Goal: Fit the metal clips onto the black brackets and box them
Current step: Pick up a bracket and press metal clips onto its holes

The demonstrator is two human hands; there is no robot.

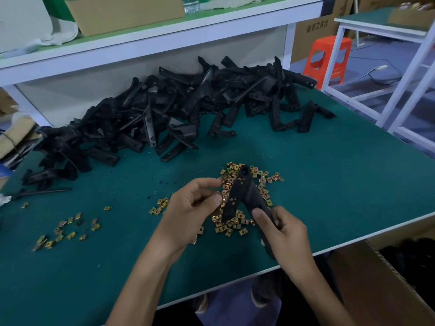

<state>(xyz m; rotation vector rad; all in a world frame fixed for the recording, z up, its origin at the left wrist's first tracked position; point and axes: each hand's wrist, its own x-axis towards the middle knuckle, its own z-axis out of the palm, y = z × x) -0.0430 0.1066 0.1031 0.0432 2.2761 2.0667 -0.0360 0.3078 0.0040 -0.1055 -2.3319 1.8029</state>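
My right hand grips the lower arm of a black V-shaped bracket, holding it up over the green table. My left hand pinches a gold metal clip against the bracket's left arm. Loose gold clips lie scattered on the table under and around the bracket. More clips are spread at the near left. A big heap of black brackets fills the back of the table.
A cardboard box stands open below the table's right front edge. Above the heap runs a white shelf with a carton. An orange stool and a white frame stand to the right. A black rod lies at far left.
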